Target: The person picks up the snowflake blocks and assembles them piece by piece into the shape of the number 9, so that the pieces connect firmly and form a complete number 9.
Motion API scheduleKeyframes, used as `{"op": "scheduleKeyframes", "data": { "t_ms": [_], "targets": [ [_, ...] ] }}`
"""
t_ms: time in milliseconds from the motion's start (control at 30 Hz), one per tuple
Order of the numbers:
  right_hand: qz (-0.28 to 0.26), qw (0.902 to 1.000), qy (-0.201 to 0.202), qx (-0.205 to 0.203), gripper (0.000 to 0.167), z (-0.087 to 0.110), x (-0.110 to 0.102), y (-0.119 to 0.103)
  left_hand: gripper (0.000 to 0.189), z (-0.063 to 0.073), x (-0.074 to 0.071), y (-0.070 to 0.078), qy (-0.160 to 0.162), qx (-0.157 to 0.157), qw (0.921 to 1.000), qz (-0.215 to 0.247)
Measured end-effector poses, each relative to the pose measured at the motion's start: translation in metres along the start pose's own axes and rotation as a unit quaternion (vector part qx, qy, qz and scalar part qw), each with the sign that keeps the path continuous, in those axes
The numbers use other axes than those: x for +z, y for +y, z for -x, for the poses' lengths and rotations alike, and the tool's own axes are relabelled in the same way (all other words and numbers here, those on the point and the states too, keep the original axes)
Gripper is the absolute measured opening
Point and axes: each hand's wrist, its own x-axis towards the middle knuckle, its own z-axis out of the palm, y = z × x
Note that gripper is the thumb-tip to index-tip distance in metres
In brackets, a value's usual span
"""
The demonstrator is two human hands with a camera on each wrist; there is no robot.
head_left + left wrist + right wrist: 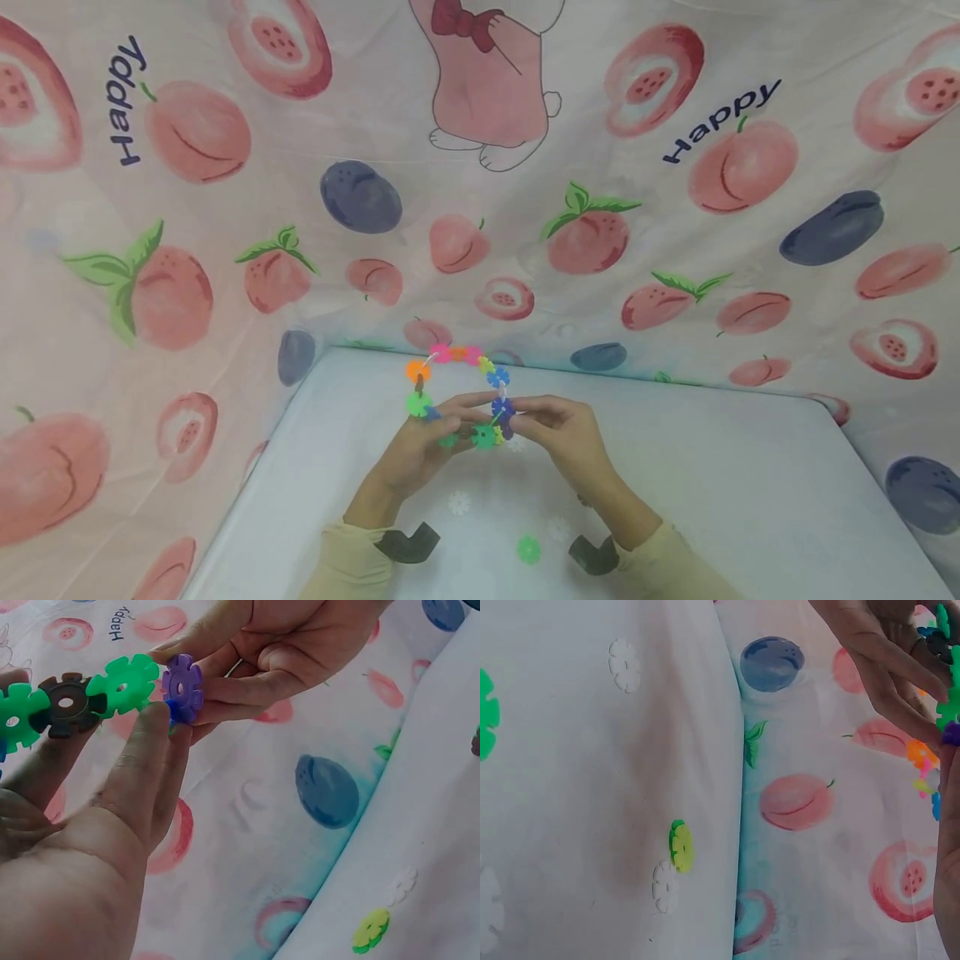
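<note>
A ring of interlocking flower-shaped plastic discs [417,371] is held up above the table, in orange, pink, yellow, blue, green, brown and purple. My left hand [412,454] grips the lower left of the ring, thumb in front and fingers behind. From the right, my right hand [573,429] pinches the purple disc [183,686] between thumb and fingers. Beside that disc, the left wrist view has a green disc [124,686] joined to a brown disc [66,703], with a left fingertip touching near the green one. Fingers partly hide the lower joints.
On the white table [750,483] below lie a loose green disc [528,550] and white discs [459,502]. A yellow-green disc [680,846] lies near the table's edge next to a white disc [664,886]. Fruit-printed cloth [510,208] rises behind and at the sides.
</note>
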Motion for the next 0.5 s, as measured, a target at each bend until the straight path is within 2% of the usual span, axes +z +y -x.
{"op": "scheduleKeyframes", "data": {
  "t_ms": [200, 333, 433, 500],
  "targets": [
    [0.028, 0.9995, -0.005, 0.015, 0.028, -0.002, -0.008, 0.007, 0.039, 0.000, 0.000, 0.000, 0.027, -0.011, 0.9993, 0.024],
    [0.053, 0.9980, -0.026, 0.022, 0.028, -0.003, -0.020, 0.015, 0.040, 0.001, -0.001, 0.002, 0.041, -0.011, 0.9987, 0.028],
    [0.112, 0.9915, -0.055, 0.036, 0.024, -0.004, -0.029, 0.022, 0.041, 0.001, -0.003, 0.001, 0.039, -0.007, 0.9987, 0.032],
    [0.173, 0.9808, -0.078, 0.045, 0.022, -0.006, -0.033, 0.029, 0.043, 0.002, -0.005, 0.001, 0.034, -0.002, 0.9987, 0.037]
  ]
}}
